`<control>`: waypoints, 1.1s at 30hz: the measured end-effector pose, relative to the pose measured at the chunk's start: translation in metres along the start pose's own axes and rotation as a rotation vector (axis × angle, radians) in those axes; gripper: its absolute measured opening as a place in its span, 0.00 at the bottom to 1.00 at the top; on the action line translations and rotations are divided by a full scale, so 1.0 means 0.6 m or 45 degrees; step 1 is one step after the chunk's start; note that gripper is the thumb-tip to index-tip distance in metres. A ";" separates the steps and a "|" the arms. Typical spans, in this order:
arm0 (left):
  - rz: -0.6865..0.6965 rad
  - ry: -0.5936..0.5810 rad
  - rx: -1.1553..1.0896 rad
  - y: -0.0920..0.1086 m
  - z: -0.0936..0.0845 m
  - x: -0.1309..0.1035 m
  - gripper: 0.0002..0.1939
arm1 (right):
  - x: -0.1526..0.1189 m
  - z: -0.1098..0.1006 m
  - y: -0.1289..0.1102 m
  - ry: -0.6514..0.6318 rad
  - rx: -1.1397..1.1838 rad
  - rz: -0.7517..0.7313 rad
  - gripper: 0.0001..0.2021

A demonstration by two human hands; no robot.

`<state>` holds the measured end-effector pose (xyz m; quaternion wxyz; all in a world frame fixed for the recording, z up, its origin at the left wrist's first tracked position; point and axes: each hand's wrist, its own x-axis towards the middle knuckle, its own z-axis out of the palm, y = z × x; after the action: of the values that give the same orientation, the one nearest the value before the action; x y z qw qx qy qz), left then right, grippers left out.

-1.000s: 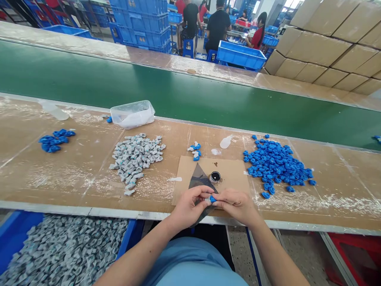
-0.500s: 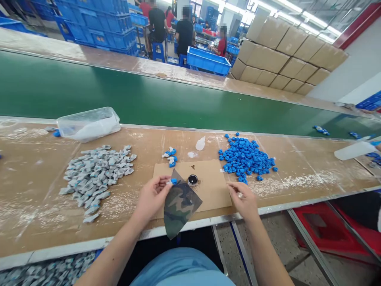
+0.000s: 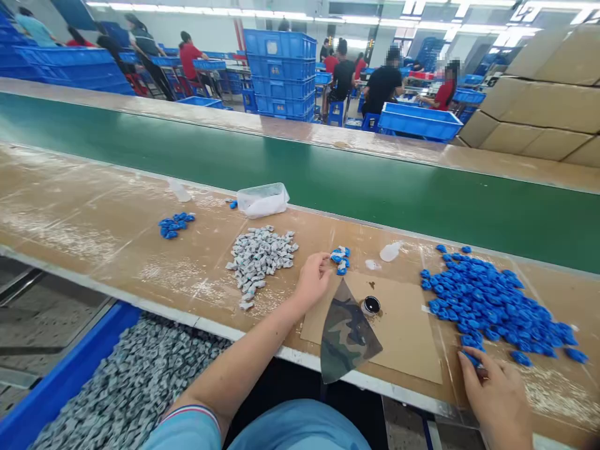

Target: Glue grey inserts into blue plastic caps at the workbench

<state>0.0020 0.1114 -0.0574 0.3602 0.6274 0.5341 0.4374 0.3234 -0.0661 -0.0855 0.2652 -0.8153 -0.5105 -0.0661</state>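
Note:
My left hand is beside a small group of blue-and-white pieces, fingers curled; whether it holds one is hidden. My right hand closes its thumb and finger on a blue piece at the near edge of the blue pile. A camouflage cloth piece lies partly on a cardboard sheet and hangs toward the table's front edge. Beside it stands a small round pot of black liquid. Left of my left hand lies a pile of grey pieces.
A clear plastic tub, a small white bottle and another bottle stand along the green belt. Several blue pieces lie at left. A blue crate of grey pieces sits below the table. People sit beyond.
The view has turned left. My left hand has moved from the camouflage cloth to the blue-and-white pieces; the blue piece at its fingertips no longer shows. My right hand has reached the blue pile.

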 end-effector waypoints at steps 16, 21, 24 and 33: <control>0.319 0.027 0.951 -0.053 -0.109 0.000 0.14 | -0.013 -0.009 -0.023 -0.025 0.351 0.147 0.22; 0.275 0.111 0.574 -0.027 -0.108 -0.018 0.13 | -0.016 -0.018 -0.059 -0.156 0.905 0.325 0.20; 0.043 -0.050 0.107 0.005 -0.082 -0.055 0.13 | -0.015 -0.015 -0.093 -0.344 1.200 0.340 0.19; -0.164 -0.422 -0.499 0.010 0.028 -0.155 0.11 | 0.015 0.005 -0.189 -0.350 0.933 -0.251 0.08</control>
<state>0.0153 0.0192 -0.0731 0.5845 0.5733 0.4117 0.4002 0.2288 -0.0190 -0.0431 0.4600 -0.6152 -0.6066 0.2048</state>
